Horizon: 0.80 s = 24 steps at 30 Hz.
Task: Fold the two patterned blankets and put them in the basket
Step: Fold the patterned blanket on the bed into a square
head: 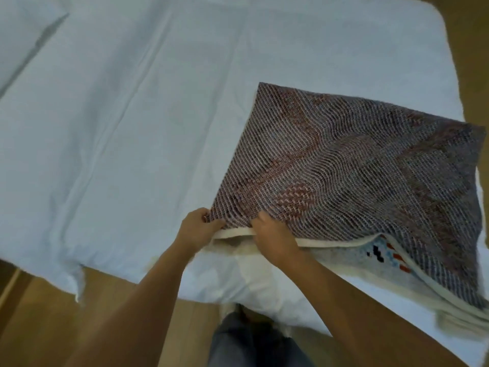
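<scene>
Patterned blanket (357, 165), folded, is lying at the near right corner of the bed (132, 128). Left hand (197, 230) and right hand (272, 238) are both pinching the blanket's near-left corner, close together.

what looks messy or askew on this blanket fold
The patterned blanket sits skewed across the bed's right corner, its right side overhanging the white sheet. Underneath, layers splay unevenly. Both hands pinch the near edge.

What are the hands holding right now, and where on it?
Both hands grip the patterned blanket at its near left corner: the left hand on the corner itself, the right hand beside it along the near edge.
</scene>
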### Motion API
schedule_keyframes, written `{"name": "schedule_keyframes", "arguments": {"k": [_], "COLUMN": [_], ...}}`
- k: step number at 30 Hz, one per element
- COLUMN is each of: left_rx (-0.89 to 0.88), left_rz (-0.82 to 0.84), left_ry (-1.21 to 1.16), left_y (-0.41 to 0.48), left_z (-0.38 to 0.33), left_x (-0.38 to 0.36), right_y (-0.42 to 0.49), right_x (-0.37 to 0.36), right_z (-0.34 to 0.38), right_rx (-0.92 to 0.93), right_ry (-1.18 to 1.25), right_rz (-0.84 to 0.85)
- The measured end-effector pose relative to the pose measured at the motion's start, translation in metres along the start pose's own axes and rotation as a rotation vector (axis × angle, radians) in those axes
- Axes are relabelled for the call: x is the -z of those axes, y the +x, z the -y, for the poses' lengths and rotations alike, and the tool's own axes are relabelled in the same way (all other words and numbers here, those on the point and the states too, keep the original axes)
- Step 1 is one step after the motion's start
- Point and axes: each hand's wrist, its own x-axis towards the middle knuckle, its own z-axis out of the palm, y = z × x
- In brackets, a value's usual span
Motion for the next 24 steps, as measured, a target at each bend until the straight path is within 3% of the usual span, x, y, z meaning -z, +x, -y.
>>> {"name": "schedule_keyframes", "arguments": {"k": [6,11,13,16,19,22,24], "left_rx": [-0.027,0.024,-0.017,-0.264,-0.545,-0.558,-0.615], "left_rz": [0.074,0.035,-0.052,-0.152,-0.003,0.224,0.251], "left_ry": [0.368,0.583,0.632,0.744,0.830,0.760,0.804], "left_y": [0.014,0.019,0.019,0.012,-0.004,-0.024,-0.034], "left_z": [0.035,0.037,0.028,0.010,-0.011,-0.030,-0.035], "left_x": [-0.019,-0.023,-0.025,-0.040,-0.077,-0.126,-0.159], "right_y": [0.007,0.003,-0.003,-0.023,-0.053,-0.088,-0.110], "right_x": [-0.033,-0.043,-0.039,-0.029,-0.021,-0.017,-0.017], "right_z": [-0.005,-0.005,-0.006,-0.014,-0.044,-0.089,-0.121], "right_rx": [-0.058,-0.084,-0.138,-0.239,-0.362,-0.540,-0.618], "right_ry": [-0.098,0.012,0.164,0.260,0.210,0.182,0.143], "right_rz": [0.138,0.269,0.201,-0.101,-0.193,-0.208,-0.188]}}
